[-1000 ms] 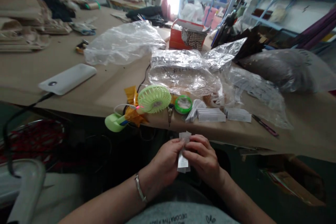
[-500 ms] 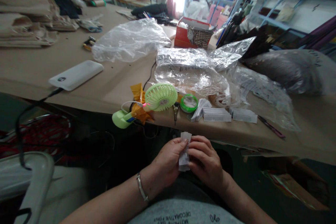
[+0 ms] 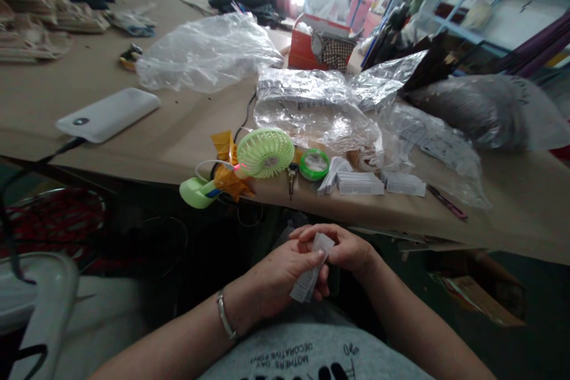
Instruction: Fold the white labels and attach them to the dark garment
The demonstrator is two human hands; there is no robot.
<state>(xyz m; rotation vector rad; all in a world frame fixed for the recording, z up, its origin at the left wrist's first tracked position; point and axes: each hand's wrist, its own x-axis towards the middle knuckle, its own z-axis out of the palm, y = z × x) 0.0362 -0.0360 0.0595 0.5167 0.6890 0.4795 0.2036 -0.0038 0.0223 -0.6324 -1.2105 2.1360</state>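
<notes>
A thin white label (image 3: 305, 286) with faint print slants between my hands, in front of the table edge and above my lap. My left hand (image 3: 280, 273), with a bracelet at the wrist, grips it with the thumb pressed on its face. My right hand (image 3: 350, 250) is closed at the label's upper end, thumb near the left thumb and fingers reaching over behind. Whether the label is one layer or several I cannot tell. On the table edge beyond lie two stacks of similar labels (image 3: 360, 184) and a loose folded bunch (image 3: 333, 176).
A green fan (image 3: 266, 153) is taped at the table edge, beside a small screwdriver-like tool (image 3: 291, 181) and a green round container (image 3: 314, 165). Pink-handled snips (image 3: 447, 203) lie right. Clear plastic bags (image 3: 312, 110), a power bank (image 3: 109, 114) and a red box (image 3: 318, 41) stand farther back.
The label has gone from nearly upright to slanted, its top leaning right. My right fingers have moved from its right side to over its upper end. The camera view has shifted slightly.
</notes>
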